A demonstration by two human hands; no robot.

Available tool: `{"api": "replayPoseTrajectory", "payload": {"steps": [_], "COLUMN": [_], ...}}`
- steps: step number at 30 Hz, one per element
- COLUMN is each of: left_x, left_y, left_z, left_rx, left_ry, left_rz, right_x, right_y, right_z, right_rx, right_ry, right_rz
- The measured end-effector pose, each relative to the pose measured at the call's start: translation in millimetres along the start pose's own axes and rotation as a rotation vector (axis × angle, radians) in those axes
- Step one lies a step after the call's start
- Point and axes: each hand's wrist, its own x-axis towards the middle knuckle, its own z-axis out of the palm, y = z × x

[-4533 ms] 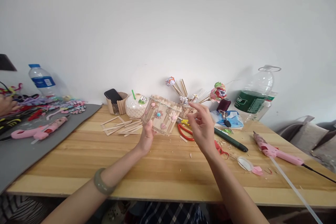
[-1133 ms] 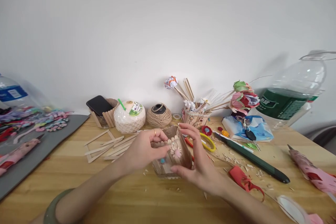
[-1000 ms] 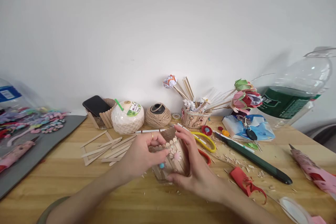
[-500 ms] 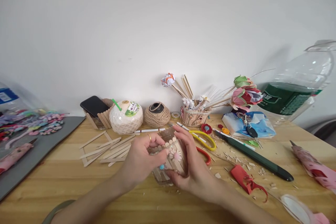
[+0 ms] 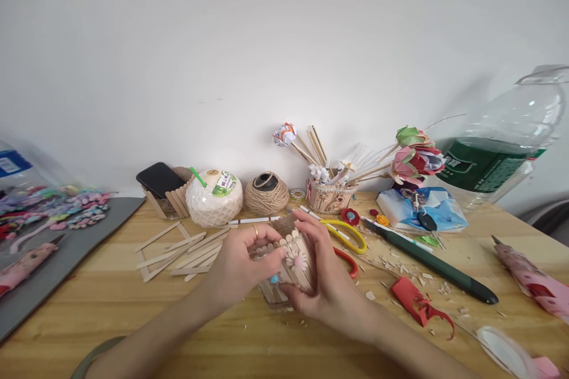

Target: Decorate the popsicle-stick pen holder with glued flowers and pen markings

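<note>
Both my hands grip a small clear container clad in wooden craft sticks (image 5: 291, 260), decorated with a pink flower and a blue bead. It sits low over the wooden table (image 5: 133, 320) near its middle. My left hand (image 5: 237, 266) wraps its left side, thumb on the stick row; a gold ring shows on one finger. On the right side my right hand (image 5: 322, 275) cups the container, fingers over its top edge. Much of the container is hidden by my fingers.
Loose craft sticks (image 5: 182, 249) lie left of my hands. Behind stand a white coconut cup (image 5: 214, 197), a twine ball (image 5: 267, 193) and a stick holder (image 5: 329, 196). Scissors (image 5: 349, 243), a dark pen (image 5: 433, 269), red scraps (image 5: 418, 305), a large bottle (image 5: 498, 154) and a glue gun (image 5: 531, 281) are to the right.
Earlier my left hand held the stick panel up alone; now both hands press it around the container low over the table. In the last second the hands shifted only slightly.
</note>
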Motion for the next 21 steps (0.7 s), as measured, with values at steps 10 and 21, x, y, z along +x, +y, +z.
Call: {"api": "replayPoseTrajectory", "payload": {"steps": [10, 21], "left_x": [-0.6, 0.1], "left_y": [2.8, 3.0], "left_z": [4.7, 4.3], "left_rx": [0.117, 0.106], "left_ry": [0.057, 0.04], "left_rz": [0.032, 0.025], "right_x": [2.5, 4.2], "right_y": [-2.1, -2.9], "right_z": [0.0, -0.2], "right_rx": [0.002, 0.012], "right_ry": [0.008, 0.014], "right_rz": [-0.004, -0.004]}}
